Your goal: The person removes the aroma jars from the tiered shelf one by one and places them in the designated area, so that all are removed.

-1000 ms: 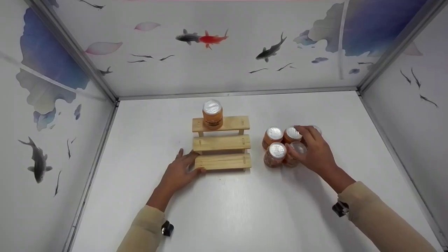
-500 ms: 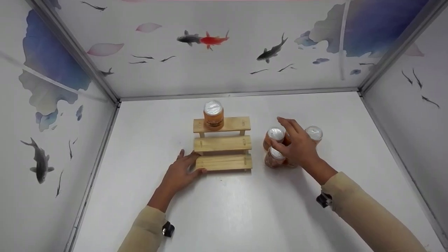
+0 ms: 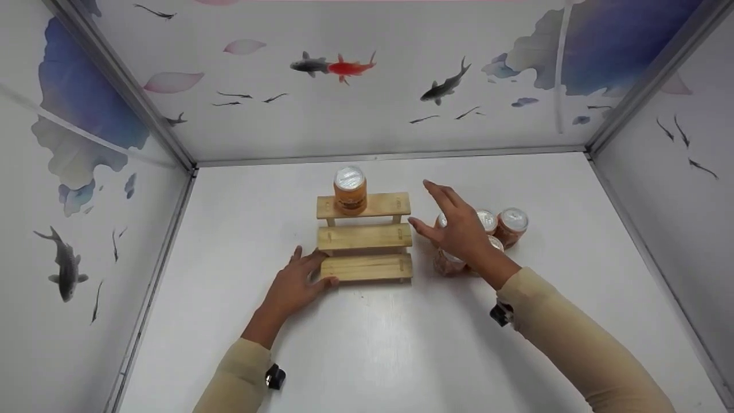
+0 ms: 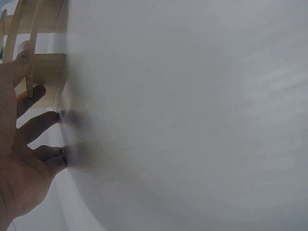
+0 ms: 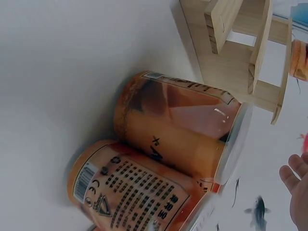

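Two hands: left hand (image 3: 296,285) steadies rack (image 3: 365,237); right hand (image 3: 459,229) seemingly empty above jars (image 3: 500,228).

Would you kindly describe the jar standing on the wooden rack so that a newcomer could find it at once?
In the middle of the white table stands a small three-step wooden rack, which the left hand touches at its lowest step. The orange jar with a silvery lid stands upright at the left end of the top step. It stands alone up there, unlike the cluster of jars on the table.

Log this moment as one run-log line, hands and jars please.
left hand: rests on wooden step shelf lowest step | right hand: open, above jar cluster, holds nothing | single jar: upright on top step
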`<state>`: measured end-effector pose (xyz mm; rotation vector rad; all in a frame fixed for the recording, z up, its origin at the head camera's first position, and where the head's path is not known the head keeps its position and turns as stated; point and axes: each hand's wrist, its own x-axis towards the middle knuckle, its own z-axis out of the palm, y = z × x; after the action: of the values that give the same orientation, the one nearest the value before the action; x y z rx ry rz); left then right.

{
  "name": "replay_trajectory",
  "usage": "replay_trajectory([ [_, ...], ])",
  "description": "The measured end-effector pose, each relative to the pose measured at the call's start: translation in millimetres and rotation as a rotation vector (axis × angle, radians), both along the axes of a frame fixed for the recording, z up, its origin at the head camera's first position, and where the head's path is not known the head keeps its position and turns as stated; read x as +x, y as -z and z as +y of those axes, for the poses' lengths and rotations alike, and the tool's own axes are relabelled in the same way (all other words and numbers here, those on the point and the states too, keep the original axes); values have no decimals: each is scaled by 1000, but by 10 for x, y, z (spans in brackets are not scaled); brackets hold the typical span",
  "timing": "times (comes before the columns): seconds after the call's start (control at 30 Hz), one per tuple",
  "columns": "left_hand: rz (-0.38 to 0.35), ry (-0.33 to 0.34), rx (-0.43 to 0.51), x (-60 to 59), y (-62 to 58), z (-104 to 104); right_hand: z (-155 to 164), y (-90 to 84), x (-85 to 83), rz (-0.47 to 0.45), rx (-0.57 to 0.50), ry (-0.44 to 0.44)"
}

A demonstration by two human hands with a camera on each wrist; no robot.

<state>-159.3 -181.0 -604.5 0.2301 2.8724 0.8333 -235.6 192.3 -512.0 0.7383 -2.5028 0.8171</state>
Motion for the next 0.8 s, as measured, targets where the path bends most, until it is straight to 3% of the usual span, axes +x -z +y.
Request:
replay_trajectory([
  [0.33,1,-8,6,-5,23,5,-320,-51,-83,-83,16,-23],
  [0.6,-2,0,19,-14,-18,13,-565,-28,-165,-51,-50,-75],
  [0.8,5,4,14,-3,-18,-7,-759,-12,-191,-90,-49,-96],
])
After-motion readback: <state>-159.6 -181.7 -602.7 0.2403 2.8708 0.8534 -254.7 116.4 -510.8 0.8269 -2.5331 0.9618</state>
